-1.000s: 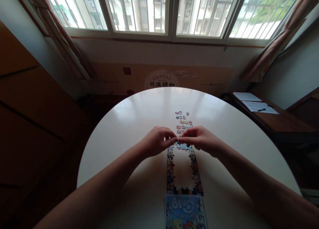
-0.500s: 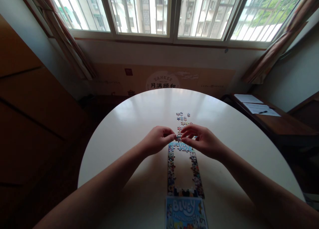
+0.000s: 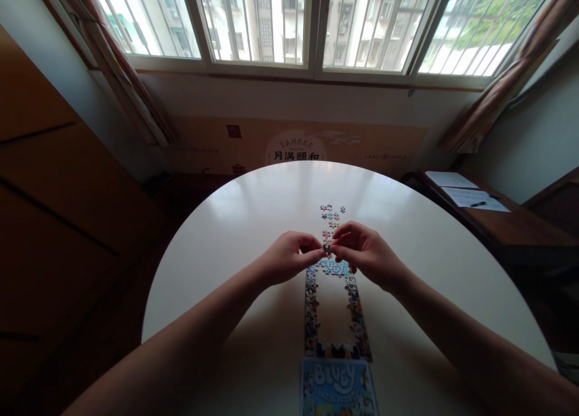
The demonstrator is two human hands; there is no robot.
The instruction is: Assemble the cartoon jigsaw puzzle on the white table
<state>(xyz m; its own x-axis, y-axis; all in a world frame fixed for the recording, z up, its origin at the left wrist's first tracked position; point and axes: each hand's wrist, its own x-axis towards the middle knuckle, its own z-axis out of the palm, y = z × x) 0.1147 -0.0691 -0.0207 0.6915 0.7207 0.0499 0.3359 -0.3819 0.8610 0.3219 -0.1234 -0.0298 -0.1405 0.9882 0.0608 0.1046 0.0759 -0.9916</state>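
Between my two hands, above the top edge of the puzzle frame, is a small dark puzzle piece [image 3: 326, 248]. My left hand [image 3: 296, 256] pinches its left side with thumb and fingers. From the right, my right hand [image 3: 362, 247] holds it between thumb and forefinger. Below them lies a joined puzzle border [image 3: 311, 310], with bare table inside it and a blue strip with letters along its top. Several loose puzzle pieces [image 3: 330, 215] lie beyond my hands, some partly hidden by my right hand.
A blue Bluey box [image 3: 337, 386] sits at the near side of the round white table [image 3: 217, 235]. On the right, papers [image 3: 474, 198] and a pen rest on a brown desk [image 3: 529, 226]. A window and curtains are behind.
My right hand has closed its thumb and forefinger and come nearer my left hand. The small piece now shows raised between both hands.
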